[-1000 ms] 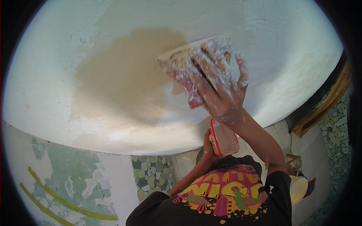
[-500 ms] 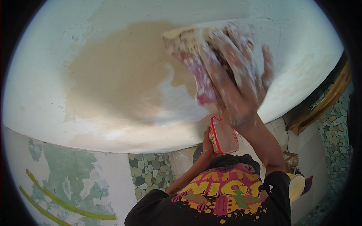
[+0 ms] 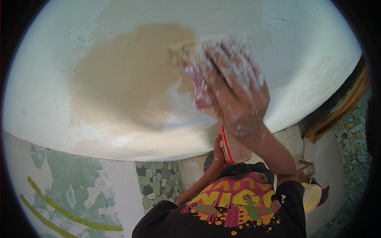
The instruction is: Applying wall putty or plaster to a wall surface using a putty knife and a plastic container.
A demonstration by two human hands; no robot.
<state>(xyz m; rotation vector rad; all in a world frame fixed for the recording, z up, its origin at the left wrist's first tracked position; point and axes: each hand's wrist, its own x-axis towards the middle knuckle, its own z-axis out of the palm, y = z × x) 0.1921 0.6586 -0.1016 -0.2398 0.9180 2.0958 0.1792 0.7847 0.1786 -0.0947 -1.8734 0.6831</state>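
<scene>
head: worn on head, one view | faces plastered surface (image 3: 131, 83) | close, arm's reach | fisheye-bent rim

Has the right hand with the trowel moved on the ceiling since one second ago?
Yes. The right hand has slid the trowel leftward, further over the beige patch on the ceiling. The left hand holds a red-rimmed tool below.

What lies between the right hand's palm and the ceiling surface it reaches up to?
In the head view, a motion-blurred flat tool with a red part lies between the right hand and the ceiling, at the tan patch's edge. Its exact kind cannot be told.
</scene>
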